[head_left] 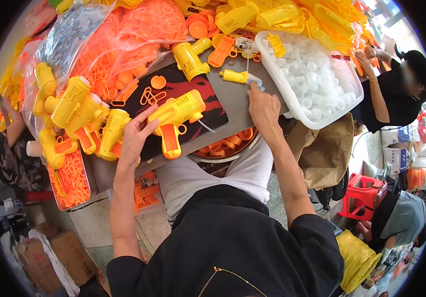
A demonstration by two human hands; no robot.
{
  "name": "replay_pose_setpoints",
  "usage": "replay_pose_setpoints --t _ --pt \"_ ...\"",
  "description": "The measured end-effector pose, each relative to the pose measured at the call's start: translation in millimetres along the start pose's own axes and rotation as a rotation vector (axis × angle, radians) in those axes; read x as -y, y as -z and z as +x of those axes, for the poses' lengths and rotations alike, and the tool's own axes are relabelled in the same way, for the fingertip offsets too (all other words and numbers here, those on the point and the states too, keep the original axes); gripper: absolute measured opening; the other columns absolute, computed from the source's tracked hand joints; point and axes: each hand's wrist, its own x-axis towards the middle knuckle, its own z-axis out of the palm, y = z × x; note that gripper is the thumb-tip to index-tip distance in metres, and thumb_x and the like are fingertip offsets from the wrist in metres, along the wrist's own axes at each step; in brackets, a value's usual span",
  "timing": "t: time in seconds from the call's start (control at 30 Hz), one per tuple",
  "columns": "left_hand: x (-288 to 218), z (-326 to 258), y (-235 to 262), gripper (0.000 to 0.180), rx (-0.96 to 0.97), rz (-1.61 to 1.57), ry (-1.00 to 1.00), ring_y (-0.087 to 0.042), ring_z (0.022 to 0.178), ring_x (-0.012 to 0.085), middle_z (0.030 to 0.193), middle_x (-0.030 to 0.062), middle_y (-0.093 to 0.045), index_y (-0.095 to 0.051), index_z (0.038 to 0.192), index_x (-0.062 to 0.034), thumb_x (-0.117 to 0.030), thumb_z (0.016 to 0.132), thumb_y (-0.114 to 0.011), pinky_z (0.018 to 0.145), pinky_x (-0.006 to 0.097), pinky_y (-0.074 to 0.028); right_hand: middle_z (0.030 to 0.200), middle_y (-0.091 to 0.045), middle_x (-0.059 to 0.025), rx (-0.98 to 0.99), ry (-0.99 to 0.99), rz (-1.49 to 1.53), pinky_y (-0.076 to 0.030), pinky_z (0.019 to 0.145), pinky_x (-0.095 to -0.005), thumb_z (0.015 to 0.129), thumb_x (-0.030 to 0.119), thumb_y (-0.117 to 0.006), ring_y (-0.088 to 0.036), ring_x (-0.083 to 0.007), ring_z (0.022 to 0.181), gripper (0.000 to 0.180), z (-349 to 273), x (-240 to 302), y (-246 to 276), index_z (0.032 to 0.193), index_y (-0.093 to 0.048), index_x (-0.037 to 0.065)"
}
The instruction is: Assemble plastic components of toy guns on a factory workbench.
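My left hand (137, 134) is closed on the rear of a yellow toy gun (182, 110). The gun has an orange grip panel, and a thin white stick juts out under its front. Out to the right, my right hand (264, 106) reaches forward over the grey tabletop, fingers drawn together at a small pale-blue patch (256, 84), too blurred to make out. Just beyond those fingertips lies a small yellow cylinder part (234, 75). Another yellow gun body (191, 59) lies farther back. On the black-and-red mat (212, 101) are an orange disc (158, 82) and thin orange frame pieces (149, 96).
Several yellow guns (76, 106) crowd the left. Bags of orange parts (146, 24) and yellow shells (317, 22) heap the back. A white tub (313, 121) of translucent caps stands right; an orange-filled tray (88, 183) sits left. Other people (396, 94) work nearby.
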Motion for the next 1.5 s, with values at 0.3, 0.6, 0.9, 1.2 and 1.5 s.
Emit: replay_pose_setpoints --t 0.3,0.6,0.9,1.2,1.5 --pt "-6 11 14 0.049 0.042 0.021 -0.001 -0.059 0.116 0.0117 0.13 0.0089 -0.064 -0.055 0.141 0.0028 -0.014 0.096 -0.067 0.104 0.025 -0.042 0.088 -0.06 -0.0128 -0.188 0.009 0.589 -0.044 0.073 -0.0442 0.091 0.009 -0.068 -0.063 -0.0305 0.076 0.018 -23 -6 12 0.108 -0.07 0.007" --pt "5 14 11 0.045 0.023 0.036 -0.041 -0.057 0.114 0.0088 0.132 0.005 -0.063 -0.057 0.141 -0.0001 -0.014 0.098 -0.065 0.101 0.023 -0.042 0.106 -0.057 -0.0054 0.048 -0.122 0.386 -0.035 0.094 -0.0432 0.083 0.027 -0.079 -0.052 -0.0261 0.11 0.025 -9 -4 4 0.094 -0.067 0.009" --pt "0 13 -1 0.047 -0.005 0.049 -0.018 -0.059 0.114 0.0098 0.13 0.0063 -0.064 -0.056 0.141 -0.0001 -0.015 0.098 -0.066 0.102 0.024 -0.044 0.079 -0.067 -0.0009 0.186 -0.23 0.907 -0.047 0.067 -0.0245 0.088 0.007 -0.073 -0.059 -0.0073 0.072 0.015 9 -10 22 0.1 -0.067 -0.001" --pt "1 19 -17 0.041 -0.165 0.219 -0.378 -0.062 0.115 0.0173 0.121 0.0087 -0.066 -0.063 0.129 -0.0022 -0.009 0.09 -0.074 0.1 0.029 -0.048 0.084 -0.07 -0.003 0.21 -0.253 0.861 -0.05 0.073 -0.0247 0.093 0.01 -0.068 -0.061 -0.0081 0.078 0.016 10 -9 28 0.1 -0.069 -0.004" --pt "-23 9 -23 0.024 -0.228 0.911 -0.694 -0.067 0.097 0.0288 0.102 0.008 -0.07 -0.07 0.1 -0.0057 -0.012 0.078 -0.079 0.088 0.037 -0.052 0.079 -0.057 0.006 0.075 -0.175 1.008 -0.04 0.064 -0.0194 0.1 0.017 -0.066 -0.048 -0.0036 0.07 0.016 7 2 26 0.098 -0.065 0.001"
